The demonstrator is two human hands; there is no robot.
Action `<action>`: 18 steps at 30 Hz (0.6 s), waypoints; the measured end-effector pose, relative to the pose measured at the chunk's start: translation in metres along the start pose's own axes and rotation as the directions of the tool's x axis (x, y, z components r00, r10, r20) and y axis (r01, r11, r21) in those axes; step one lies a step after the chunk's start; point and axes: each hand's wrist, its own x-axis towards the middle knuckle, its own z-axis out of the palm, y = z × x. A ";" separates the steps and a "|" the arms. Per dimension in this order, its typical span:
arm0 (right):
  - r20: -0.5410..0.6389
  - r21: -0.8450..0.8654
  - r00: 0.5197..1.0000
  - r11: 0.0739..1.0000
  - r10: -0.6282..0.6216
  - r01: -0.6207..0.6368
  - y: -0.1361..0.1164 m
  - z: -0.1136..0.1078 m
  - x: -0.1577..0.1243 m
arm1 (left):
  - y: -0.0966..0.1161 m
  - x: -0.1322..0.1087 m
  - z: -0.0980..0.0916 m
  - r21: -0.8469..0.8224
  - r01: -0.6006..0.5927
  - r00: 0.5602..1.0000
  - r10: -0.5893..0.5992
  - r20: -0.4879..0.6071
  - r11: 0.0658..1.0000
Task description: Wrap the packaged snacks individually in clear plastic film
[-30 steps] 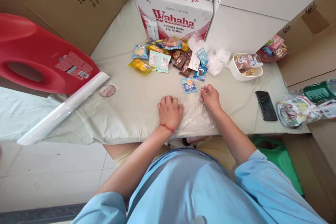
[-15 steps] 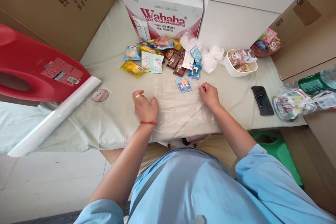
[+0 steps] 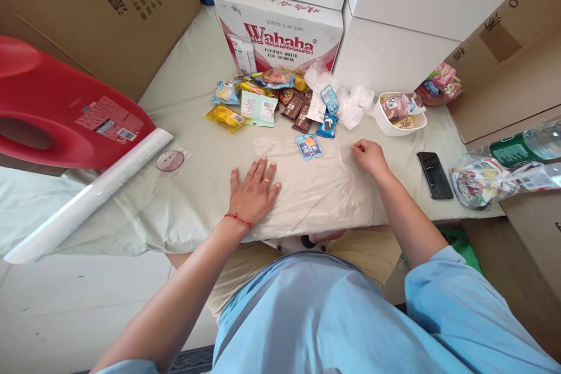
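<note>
A clear plastic bag (image 3: 313,187) lies spread on the cloth-covered table in front of me, wrinkled towards its right side. My left hand (image 3: 254,193) rests flat across its left edge, palm down and fingers spread. At the upper right edge of the bag, the fingers of my right hand (image 3: 370,158) are curled closed in a pinch on the thin film, which is hard to see there. A small blue snack packet (image 3: 309,147) lies on the upper part of the bag, between the hands.
Beyond the bag lies a pile of snacks, with a yellow packet (image 3: 227,117) and chocolate bars (image 3: 298,108). To the right are a white bowl (image 3: 397,128) and a phone (image 3: 435,175). A plastic film roll (image 3: 92,196) and red jug (image 3: 65,111) stand left. A Wahaha box (image 3: 280,35) is behind.
My left hand has opened from a curled shape and now lies flat. My right hand has moved right, staying closed, and the bag looks spread wider.
</note>
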 end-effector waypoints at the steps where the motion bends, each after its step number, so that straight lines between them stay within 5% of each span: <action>1: -0.041 -0.050 0.999 0.998 -0.037 0.035 -0.006 -0.003 0.006 | 0.000 -0.003 0.000 0.006 -0.008 1.000 0.008 0.001 1.000; 6: 0.031 -0.228 0.974 0.947 -0.227 0.228 -0.070 0.012 0.034 | 0.004 -0.016 0.003 0.020 -0.016 1.000 0.016 -0.006 1.000; 12: 0.256 -0.454 0.958 0.858 -0.131 0.239 -0.127 0.059 0.038 | 0.004 -0.019 0.004 0.003 -0.017 1.000 0.017 -0.023 1.000; 15: 0.282 -0.393 0.955 0.897 -0.094 0.204 -0.128 0.070 0.037 | 0.004 -0.019 0.004 0.038 -0.019 1.000 0.019 -0.020 0.999; 18: 0.325 -0.150 0.943 0.981 -0.068 0.123 -0.123 0.067 0.043 | 0.004 -0.021 0.004 0.064 -0.017 1.000 0.018 -0.008 0.998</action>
